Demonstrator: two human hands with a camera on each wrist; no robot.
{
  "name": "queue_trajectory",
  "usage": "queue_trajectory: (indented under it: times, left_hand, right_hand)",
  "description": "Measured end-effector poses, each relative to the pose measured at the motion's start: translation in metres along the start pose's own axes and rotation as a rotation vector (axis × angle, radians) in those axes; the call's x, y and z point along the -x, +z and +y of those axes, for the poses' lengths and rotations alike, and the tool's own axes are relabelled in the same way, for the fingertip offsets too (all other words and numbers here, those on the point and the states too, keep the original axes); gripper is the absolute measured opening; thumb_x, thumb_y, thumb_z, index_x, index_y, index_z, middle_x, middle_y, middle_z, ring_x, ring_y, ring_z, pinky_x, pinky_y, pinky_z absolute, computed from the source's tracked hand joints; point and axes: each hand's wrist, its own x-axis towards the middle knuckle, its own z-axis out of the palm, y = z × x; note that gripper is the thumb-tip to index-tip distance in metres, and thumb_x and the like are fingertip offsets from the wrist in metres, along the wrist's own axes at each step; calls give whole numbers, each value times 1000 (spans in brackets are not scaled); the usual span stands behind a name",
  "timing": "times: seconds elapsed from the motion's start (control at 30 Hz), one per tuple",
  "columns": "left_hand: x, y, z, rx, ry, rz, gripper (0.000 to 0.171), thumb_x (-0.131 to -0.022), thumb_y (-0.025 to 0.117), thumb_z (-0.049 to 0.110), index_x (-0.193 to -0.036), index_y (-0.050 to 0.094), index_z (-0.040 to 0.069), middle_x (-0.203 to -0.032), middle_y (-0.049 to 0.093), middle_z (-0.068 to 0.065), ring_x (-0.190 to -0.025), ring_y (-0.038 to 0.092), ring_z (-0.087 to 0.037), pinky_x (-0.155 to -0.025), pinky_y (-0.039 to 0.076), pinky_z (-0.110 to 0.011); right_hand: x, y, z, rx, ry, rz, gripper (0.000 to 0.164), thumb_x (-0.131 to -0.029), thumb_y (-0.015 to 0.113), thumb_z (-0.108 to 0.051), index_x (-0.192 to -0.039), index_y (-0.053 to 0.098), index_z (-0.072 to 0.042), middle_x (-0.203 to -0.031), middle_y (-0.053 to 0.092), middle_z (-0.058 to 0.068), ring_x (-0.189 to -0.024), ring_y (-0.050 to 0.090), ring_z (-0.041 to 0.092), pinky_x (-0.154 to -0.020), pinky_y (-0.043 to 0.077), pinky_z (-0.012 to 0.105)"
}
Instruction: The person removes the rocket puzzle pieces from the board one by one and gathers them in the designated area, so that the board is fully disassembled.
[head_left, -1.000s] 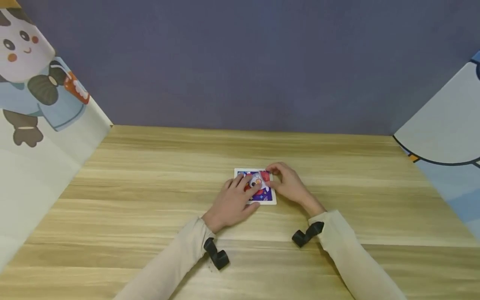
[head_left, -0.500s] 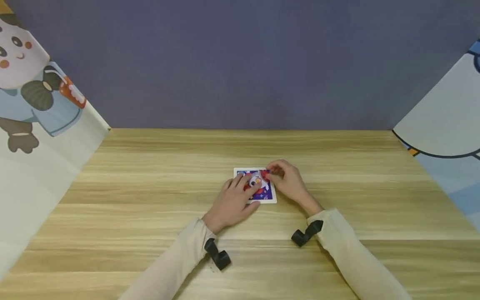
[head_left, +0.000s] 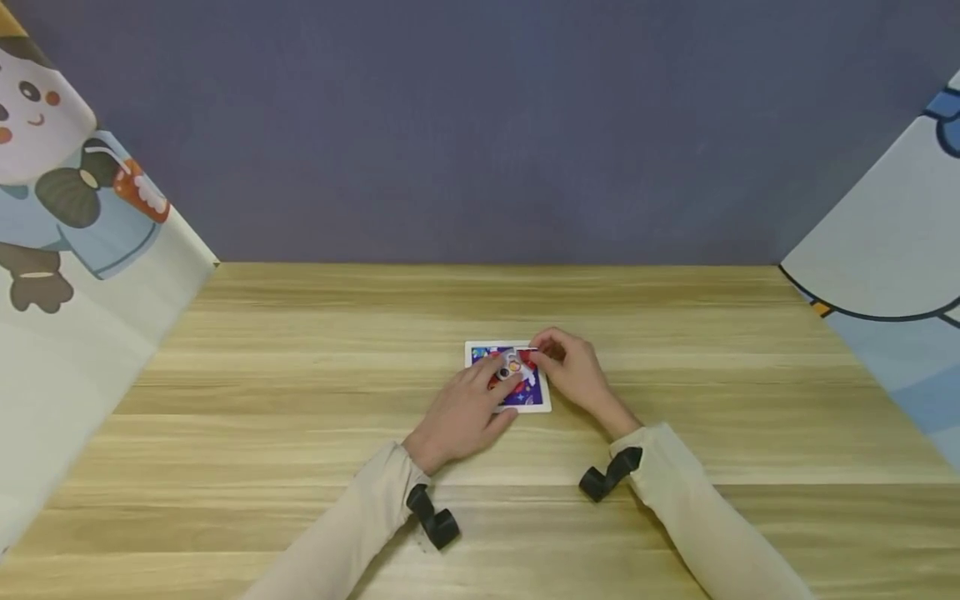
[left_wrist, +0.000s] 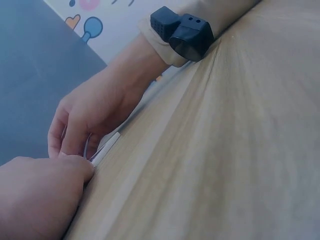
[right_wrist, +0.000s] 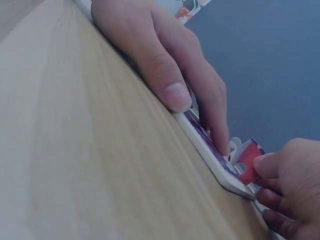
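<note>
A small jigsaw puzzle with a white border and a purple and red cartoon picture lies flat on the table. My left hand rests on its left part with fingers extended, covering much of the picture. At the upper right corner, my right hand pinches a puzzle piece between thumb and fingers. In the right wrist view this red and grey puzzle piece stands tilted up from the board, beside the left index fingertip. The left wrist view shows both hands close together, with the picture hidden.
The wood-grain table extends around the puzzle. A dark blue-grey panel stands along its back edge. Printed cartoon panels flank both sides. Each wrist carries a black camera mount.
The pinched piece has tilted up at the upper right corner of the puzzle. The left hand stays on the puzzle with little movement, and the head view has shifted slightly.
</note>
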Motion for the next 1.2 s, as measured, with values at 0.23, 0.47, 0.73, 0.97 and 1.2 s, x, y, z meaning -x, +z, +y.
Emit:
queue_trajectory:
  times: [0.23, 0.47, 0.73, 0.97, 1.2]
  left_hand:
    - [1, 1, 0, 8, 9, -5, 48, -98, 44, 39, -141, 48, 18, -147, 41, -15, -137, 36, -31, -114, 31, -44]
    - [1, 1, 0, 15, -9, -20, 49, -97, 44, 39, -141, 48, 17, -148, 39, -14, -138, 35, -31, -114, 30, -45]
    - [0, 1, 1, 25, -21, -40, 50, -98, 44, 39, -142, 46, 17, -150, 37, -14, -139, 33, -31, -115, 28, -45]
    - [-2, -1, 4, 13, -39, -46, 52, -98, 42, 42, -144, 43, 19, -148, 38, -13, -137, 35, -31, -113, 30, -47]
    - [-4, 0, 7, -13, -48, -46, 52, -97, 42, 43, -144, 44, 19, -146, 39, -12, -135, 37, -29, -112, 32, -46]
  right_hand:
    - [0, 2, 2, -15, 13, 5, 6, -89, 64, -6, -94, 66, -3, -84, 67, 11, -74, 58, 16, -66, 47, 22]
    - [0, 3, 3, -31, 31, 6, 8, -90, 64, -8, -95, 67, -2, -85, 68, 11, -73, 58, 14, -65, 46, 20]
    - [0, 2, 4, -54, 26, 0, 9, -90, 64, -9, -95, 68, -3, -84, 68, 11, -72, 57, 13, -64, 46, 20]
    - [-1, 4, 2, -39, 30, 8, 7, -89, 64, -5, -94, 67, -1, -82, 67, 12, -70, 56, 12, -62, 45, 19]
    - [-7, 6, -4, 16, 98, 7, 8, -89, 63, -6, -93, 66, 0, -82, 68, 13, -69, 57, 15, -62, 46, 21]
